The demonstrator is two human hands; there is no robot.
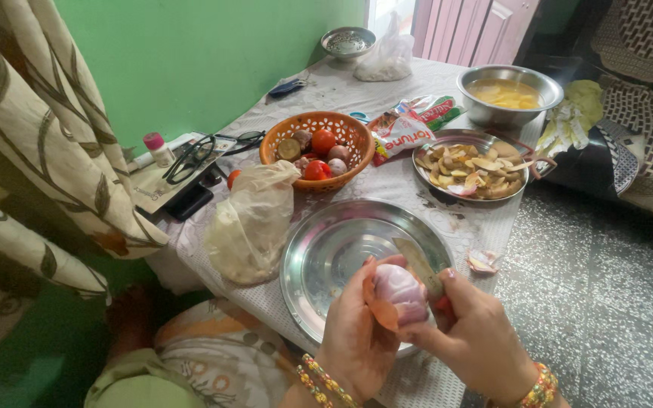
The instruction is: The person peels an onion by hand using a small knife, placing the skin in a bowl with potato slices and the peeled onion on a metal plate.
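Fingers of the left hand (pixel 357 332) curl around a purple onion (pixel 399 293), thumb and fingertips pressed to its skin, with a flap of orange peel (pixel 382 311) hanging loose below it; fingers of the right hand (pixel 478 336) are closed around the handle of a knife (pixel 419 264), whose blade lies flat against the top of the onion and points away from the body. Both wrists wear beaded bangles (pixel 542 389). The onion is held just above the near rim of a big steel plate (pixel 326 249), which sits on a cloth-covered table (pixel 417 189). Just left of the steel plate lies a crumpled plastic bag (pixel 251 223). Beyond the steel plate stands an orange basket (pixel 357 147) holding tomatoes (pixel 323 140) and onions, with a red and white packet (pixel 400 134) beside it. Right of the basket and past the steel plate is a smaller steel dish of peelings (pixel 470 166), and farther back a steel bowl (pixel 542 94) of yellow pieces in liquid. A scrap of onion skin (pixel 482 261) lies on the table just right of the steel plate. Far left of the basket are black glasses (pixel 190 159) and a small bottle with a pink cap (pixel 159 149), near a green wall (pixel 190 53) and a patterned curtain (pixel 47 151)
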